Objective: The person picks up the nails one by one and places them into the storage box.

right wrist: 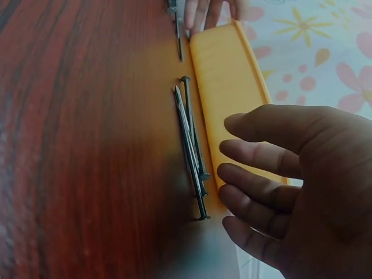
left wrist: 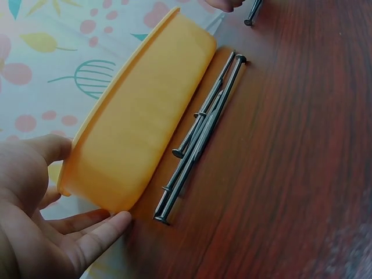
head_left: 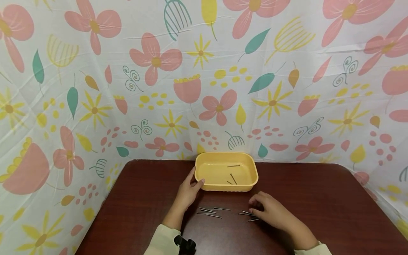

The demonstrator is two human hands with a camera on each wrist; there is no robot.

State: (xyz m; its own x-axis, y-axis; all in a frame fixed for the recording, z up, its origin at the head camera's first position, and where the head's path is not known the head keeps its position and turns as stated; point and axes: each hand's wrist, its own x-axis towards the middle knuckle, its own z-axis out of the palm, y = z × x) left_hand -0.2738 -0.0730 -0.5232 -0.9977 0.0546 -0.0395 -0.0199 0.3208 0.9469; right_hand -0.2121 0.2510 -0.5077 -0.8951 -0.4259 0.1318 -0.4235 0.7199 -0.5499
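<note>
A yellow plastic tray [head_left: 227, 187] stands at the back of the table, with a few nails [head_left: 234, 179] lying inside. My left hand [head_left: 188, 189] holds its left end, thumb on the rim near the front corner; in the left wrist view, other fingers [left wrist: 96, 235] touch its lower end. In front of the tray lies a pile of long nails [head_left: 210, 211]. My right hand [head_left: 271, 210] hovers by a second, smaller pile of nails [right wrist: 190, 145], its fingers loosely bent and apart. Nothing shows between them in the right wrist view.
The dark reddish-brown wooden table [head_left: 153, 177] reaches back to a floral cloth [head_left: 220, 78], which hangs behind and along the left side. A black device [head_left: 185, 245] is strapped at my left sleeve.
</note>
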